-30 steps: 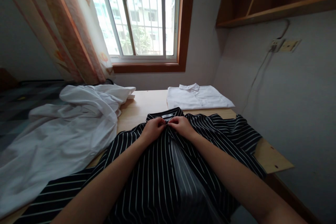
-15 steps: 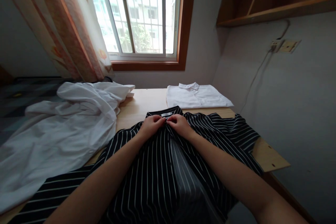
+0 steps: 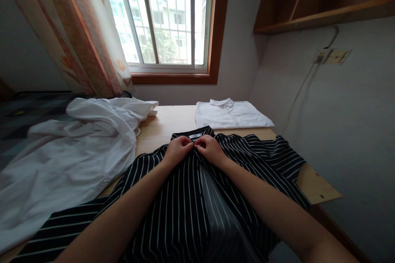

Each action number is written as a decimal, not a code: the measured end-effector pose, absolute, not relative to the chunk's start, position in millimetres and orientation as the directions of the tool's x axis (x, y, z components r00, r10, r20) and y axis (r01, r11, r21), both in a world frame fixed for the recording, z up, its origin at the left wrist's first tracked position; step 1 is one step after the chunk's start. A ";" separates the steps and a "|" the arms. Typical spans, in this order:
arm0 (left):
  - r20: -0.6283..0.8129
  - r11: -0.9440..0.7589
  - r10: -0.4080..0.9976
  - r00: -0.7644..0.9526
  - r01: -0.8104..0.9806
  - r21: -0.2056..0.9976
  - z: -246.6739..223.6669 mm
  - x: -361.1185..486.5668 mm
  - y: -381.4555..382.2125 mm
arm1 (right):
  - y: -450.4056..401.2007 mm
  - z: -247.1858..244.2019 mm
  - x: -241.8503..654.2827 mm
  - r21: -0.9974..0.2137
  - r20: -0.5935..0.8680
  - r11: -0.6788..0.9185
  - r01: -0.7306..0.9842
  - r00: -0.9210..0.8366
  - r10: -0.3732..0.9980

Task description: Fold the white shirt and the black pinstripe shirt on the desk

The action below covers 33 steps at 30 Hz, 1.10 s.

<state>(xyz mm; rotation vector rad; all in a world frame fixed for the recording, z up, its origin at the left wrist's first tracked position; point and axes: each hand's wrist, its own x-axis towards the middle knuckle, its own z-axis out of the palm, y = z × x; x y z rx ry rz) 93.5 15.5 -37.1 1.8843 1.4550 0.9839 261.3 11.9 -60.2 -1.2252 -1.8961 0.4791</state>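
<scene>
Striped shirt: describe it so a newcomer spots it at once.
Below the window is a pale wooden tabletop. On it lies the striped shirt, collar toward the window, the left hand and right hand at that collar. It alone is black with white stripes; the crumpled cloth to the left and the folded shirt beyond are plain white.

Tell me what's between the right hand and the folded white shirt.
In the head view, past the right hand: the top edge of the striped shirt, then a narrow strip of wooden tabletop.
</scene>
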 end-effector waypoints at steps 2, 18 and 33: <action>0.216 -0.253 0.967 0.133 0.563 0.787 -37.5 93.2 16.1 | 12.2 -59.6 261.4 -0.675 0.425 0.465 0.573 -0.212 0.880; -0.018 -0.004 0.995 0.099 0.219 0.976 -45.7 95.2 19.1 | 11.1 -57.0 262.1 -0.692 0.388 0.449 0.565 -0.234 0.891; -0.034 0.019 0.985 0.169 0.092 0.996 -42.0 97.8 15.3 | 16.1 -59.3 266.7 -0.852 0.243 0.316 0.418 -0.221 0.945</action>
